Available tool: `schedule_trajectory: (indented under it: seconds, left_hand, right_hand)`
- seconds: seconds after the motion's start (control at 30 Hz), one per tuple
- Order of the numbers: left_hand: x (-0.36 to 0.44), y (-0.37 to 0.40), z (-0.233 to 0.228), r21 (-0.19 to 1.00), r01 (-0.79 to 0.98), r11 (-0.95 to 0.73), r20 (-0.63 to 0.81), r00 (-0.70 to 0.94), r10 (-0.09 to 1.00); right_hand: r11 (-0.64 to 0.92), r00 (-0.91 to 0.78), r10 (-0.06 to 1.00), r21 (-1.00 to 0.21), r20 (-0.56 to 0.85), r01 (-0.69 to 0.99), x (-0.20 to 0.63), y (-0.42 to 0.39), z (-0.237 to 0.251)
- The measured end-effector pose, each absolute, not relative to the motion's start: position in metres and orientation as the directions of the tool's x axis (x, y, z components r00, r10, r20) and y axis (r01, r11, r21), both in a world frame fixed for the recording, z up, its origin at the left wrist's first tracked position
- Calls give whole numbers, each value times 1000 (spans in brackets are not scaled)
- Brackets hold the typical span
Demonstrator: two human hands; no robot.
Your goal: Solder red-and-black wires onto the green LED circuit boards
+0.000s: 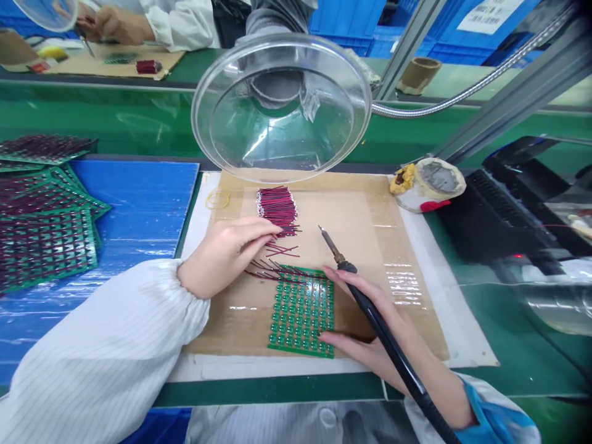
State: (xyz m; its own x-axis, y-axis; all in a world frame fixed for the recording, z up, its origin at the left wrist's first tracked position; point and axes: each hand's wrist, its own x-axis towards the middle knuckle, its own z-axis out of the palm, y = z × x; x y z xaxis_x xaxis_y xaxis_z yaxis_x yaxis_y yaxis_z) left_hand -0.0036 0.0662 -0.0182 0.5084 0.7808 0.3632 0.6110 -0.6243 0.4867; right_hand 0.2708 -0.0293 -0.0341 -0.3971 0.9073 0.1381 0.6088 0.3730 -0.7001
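Held black soldering iron in right grip; pinched thin dark-red wires mid-frame with left grip: likely limp, best held mid-length.

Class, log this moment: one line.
left hand: at wire bundle | right hand: holds soldering iron, touches green board | iron tip: off board
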Motion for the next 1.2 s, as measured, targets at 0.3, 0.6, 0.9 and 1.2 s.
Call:
schedule_trajectory:
  seconds: [0.3,0.6,0.9,1.2]
  left_hand:
    - [3,58,-11,551,523,-650,395,523,755]
    - [20,35,-14,663,468,-585,284,565,774]
    - [33,27,-15,577,551,-603,214,611,762]
    - [41,24,-16,630,565,-532,170,568,805]
  right_hand:
    - [348,-261,936,-722,236,597,271,-30,-26]
    - [263,326,811,-800,486,539,279,-20,-22]
    - [330,141,897,-846,420,419,279,-24,-30]
    - [299,116,909,-820,401,489,279,-24,-29]
